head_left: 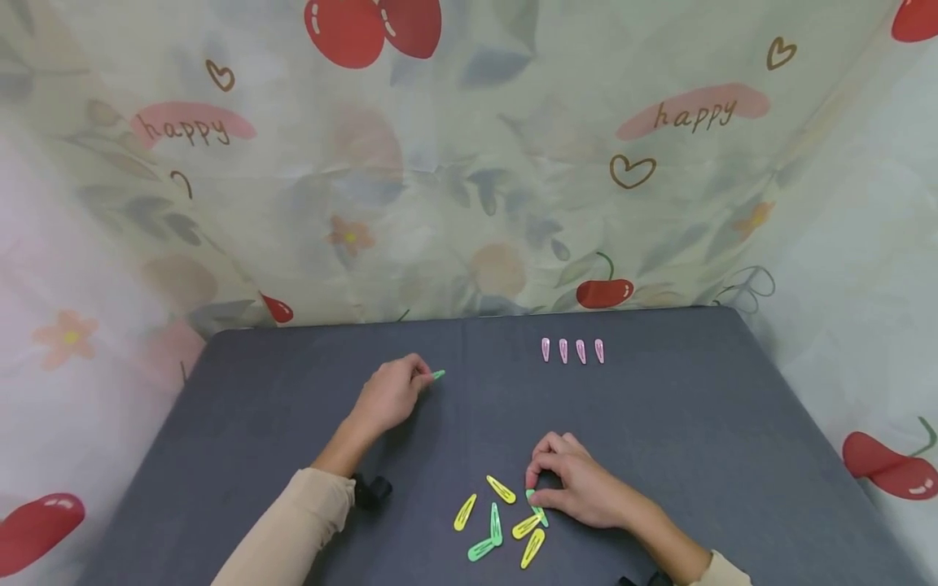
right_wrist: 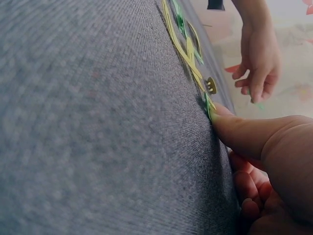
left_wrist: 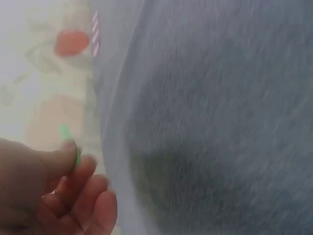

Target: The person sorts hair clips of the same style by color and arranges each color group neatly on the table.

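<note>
My left hand [head_left: 391, 394] pinches a green hair clip [head_left: 438, 374] between thumb and forefinger, out over the left middle of the table; the left wrist view shows that clip [left_wrist: 66, 132] jutting past the thumb tip. Nearer the front, my right hand [head_left: 582, 482] has thumb and forefinger on a second green hair clip [head_left: 538, 509]. In the right wrist view the thumb presses this clip [right_wrist: 208, 105] at the edge of a small pile. Beside it lie several yellow hair clips [head_left: 465, 512] and two more green hair clips [head_left: 496, 523], some overlapping.
Several pink hair clips [head_left: 563, 351] stand in a neat row near the far edge of the dark grey table [head_left: 674, 391]. A printed cloth [head_left: 469, 163] hangs behind the table and along both sides. Each wrist wears a black camera strap.
</note>
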